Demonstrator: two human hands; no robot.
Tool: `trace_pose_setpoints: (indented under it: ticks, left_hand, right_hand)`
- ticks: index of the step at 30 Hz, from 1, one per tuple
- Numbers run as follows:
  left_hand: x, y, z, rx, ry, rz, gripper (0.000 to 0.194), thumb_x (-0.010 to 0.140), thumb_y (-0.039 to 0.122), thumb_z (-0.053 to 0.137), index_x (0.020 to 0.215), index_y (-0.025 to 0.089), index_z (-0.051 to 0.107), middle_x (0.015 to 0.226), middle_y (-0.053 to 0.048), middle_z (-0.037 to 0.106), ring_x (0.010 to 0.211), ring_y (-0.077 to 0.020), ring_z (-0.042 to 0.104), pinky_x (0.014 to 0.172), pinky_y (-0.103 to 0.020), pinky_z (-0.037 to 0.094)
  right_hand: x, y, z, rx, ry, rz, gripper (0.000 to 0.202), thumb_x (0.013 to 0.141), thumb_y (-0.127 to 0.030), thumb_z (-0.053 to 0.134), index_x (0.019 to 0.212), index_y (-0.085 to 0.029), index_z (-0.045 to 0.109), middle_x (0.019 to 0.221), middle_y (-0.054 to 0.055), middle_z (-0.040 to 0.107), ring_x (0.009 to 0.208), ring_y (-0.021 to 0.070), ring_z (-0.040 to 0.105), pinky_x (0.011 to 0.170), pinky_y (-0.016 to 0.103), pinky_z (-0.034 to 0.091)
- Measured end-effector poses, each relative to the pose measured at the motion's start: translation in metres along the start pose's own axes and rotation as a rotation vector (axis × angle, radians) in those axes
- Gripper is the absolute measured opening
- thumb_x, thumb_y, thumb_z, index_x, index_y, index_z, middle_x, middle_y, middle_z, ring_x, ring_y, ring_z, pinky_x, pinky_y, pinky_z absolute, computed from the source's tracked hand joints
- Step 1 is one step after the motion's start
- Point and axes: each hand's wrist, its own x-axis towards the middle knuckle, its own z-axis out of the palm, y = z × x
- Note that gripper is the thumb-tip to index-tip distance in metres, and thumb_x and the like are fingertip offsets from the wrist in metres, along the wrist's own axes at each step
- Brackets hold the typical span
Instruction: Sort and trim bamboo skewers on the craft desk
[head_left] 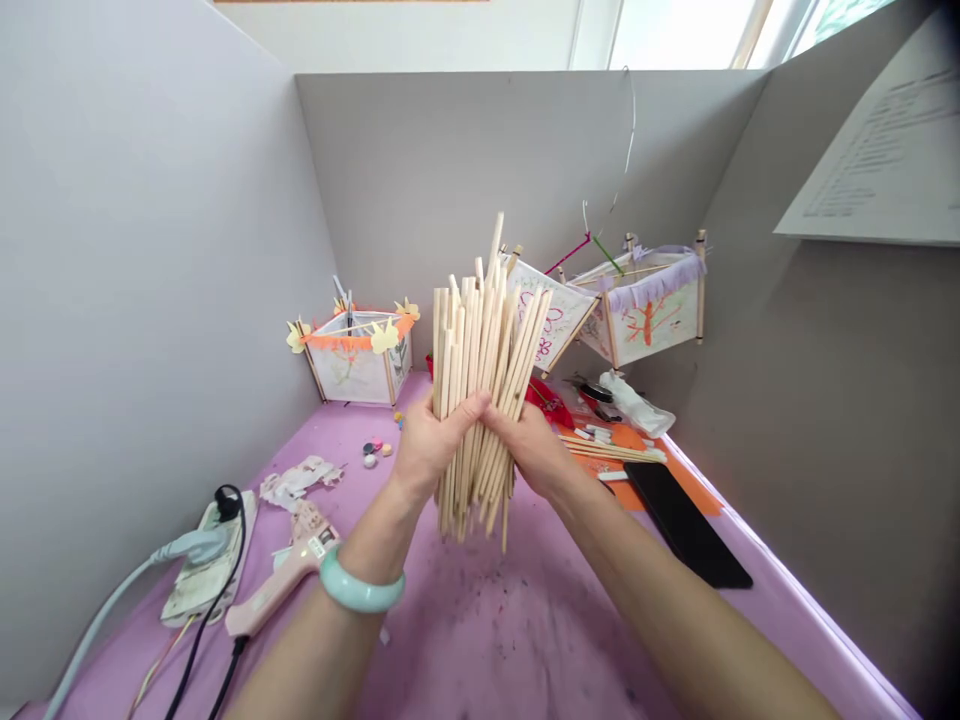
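Note:
A thick bundle of pale wooden sticks (480, 340) is held upright above the table, its tops at uneven heights. My left hand (435, 440) wraps round the bundle from the left, and a green bangle circles that wrist. From the right side, my right hand (534, 448) grips the same sticks, the two thumbs meeting in front. The fingers behind the bundle are hidden. Several sticks on the right lean outward, and the lower ends hang free over the purple tabletop (495, 640).
A pink glue gun (281, 585) and a plugged-in power strip (206, 560) with cords lie left. Paper lanterns (360, 365) stand at the back. At right are a black phone-like slab (686, 525), more sticks (615, 449) and an orange sheet (701, 490). Grey partitions (450, 150) enclose the table.

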Motion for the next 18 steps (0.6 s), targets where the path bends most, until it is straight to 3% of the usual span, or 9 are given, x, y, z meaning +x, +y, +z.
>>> trace_pose_setpoints:
  ticks: [2, 4, 9, 14, 18]
  left_hand:
    - [0.003, -0.011, -0.005, 0.058, 0.024, 0.065, 0.043, 0.065, 0.041, 0.073, 0.096, 0.012, 0.066, 0.097, -0.010, 0.070, 0.092, -0.0238, 0.065, 0.081, -0.032, 0.051]
    - [-0.002, -0.030, -0.011, 0.114, 0.025, 0.030, 0.043, 0.066, 0.041, 0.072, 0.096, 0.011, 0.066, 0.096, -0.011, 0.070, 0.091, -0.0247, 0.065, 0.081, -0.034, 0.051]
    - [-0.018, -0.072, -0.024, 0.185, -0.039, -0.042, 0.046, 0.070, 0.040, 0.068, 0.107, 0.014, 0.063, 0.097, -0.010, 0.070, 0.095, -0.0265, 0.064, 0.084, -0.037, 0.050]
    - [-0.018, -0.082, -0.028, 0.137, -0.005, -0.024, 0.050, 0.072, 0.038, 0.067, 0.115, 0.015, 0.057, 0.107, -0.009, 0.067, 0.102, -0.0251, 0.061, 0.088, -0.036, 0.048]
    - [-0.019, -0.088, -0.029, 0.062, 0.026, -0.100, 0.040, 0.073, 0.040, 0.066, 0.103, 0.013, 0.062, 0.103, -0.010, 0.069, 0.095, -0.0247, 0.064, 0.083, -0.034, 0.051]
  right_hand:
    - [0.008, 0.012, -0.005, -0.127, 0.000, -0.144, 0.041, 0.072, -0.046, 0.069, 0.101, -0.017, 0.066, 0.107, 0.008, 0.068, 0.099, 0.0232, 0.063, 0.090, 0.039, 0.048]
    - [0.007, 0.036, -0.012, -0.220, -0.017, -0.208, 0.041, 0.073, -0.048, 0.066, 0.102, -0.018, 0.066, 0.106, 0.007, 0.068, 0.101, 0.0241, 0.061, 0.091, 0.040, 0.047]
    - [-0.001, 0.090, -0.026, -0.266, -0.053, -0.138, 0.043, 0.077, -0.048, 0.062, 0.107, -0.017, 0.064, 0.107, 0.009, 0.067, 0.103, 0.0258, 0.061, 0.091, 0.043, 0.046]
    - [0.002, 0.094, -0.029, -0.236, -0.056, -0.094, 0.043, 0.073, -0.042, 0.068, 0.109, -0.018, 0.063, 0.110, 0.008, 0.067, 0.103, 0.0257, 0.061, 0.092, 0.044, 0.046]
    - [0.003, 0.088, -0.029, -0.171, -0.113, -0.023, 0.040, 0.070, -0.040, 0.071, 0.104, -0.018, 0.066, 0.104, 0.008, 0.069, 0.097, 0.0247, 0.063, 0.089, 0.043, 0.049]
